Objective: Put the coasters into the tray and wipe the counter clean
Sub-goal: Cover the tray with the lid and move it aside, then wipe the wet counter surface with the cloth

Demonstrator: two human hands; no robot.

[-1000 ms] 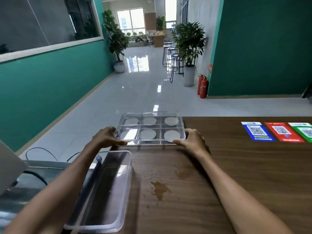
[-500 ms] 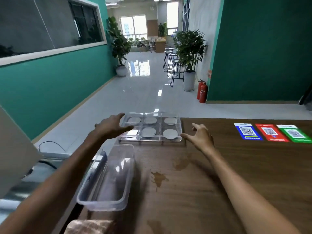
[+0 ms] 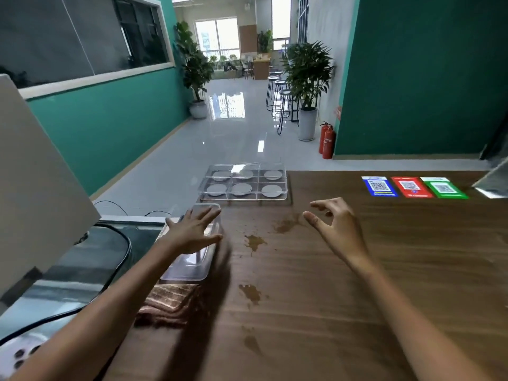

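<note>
A clear plastic tray (image 3: 286,185) with several compartments rests at the far left edge of the wooden counter (image 3: 357,270); each compartment holds a round grey coaster (image 3: 272,190). My left hand (image 3: 189,232) hovers open, fingers spread, over an empty clear plastic box (image 3: 189,268) near the counter's left edge. My right hand (image 3: 334,224) hangs open above the counter, fingers loosely curled, holding nothing. Brown spill marks (image 3: 254,242) stain the wood between my hands and closer to me. A folded brown striped cloth (image 3: 169,301) lies just behind the box, nearer to me.
Three QR-code cards, blue (image 3: 379,186), red (image 3: 411,187) and green (image 3: 444,188), lie flat at the far right. A white panel (image 3: 35,188) and black cables (image 3: 121,251) sit left of the counter, over a steel surface (image 3: 68,292). Beyond is open floor.
Both hands let go of the tray, which now rests on the counter, and drew back toward me. My left hand moved down over the clear box. The cloth has come into view.
</note>
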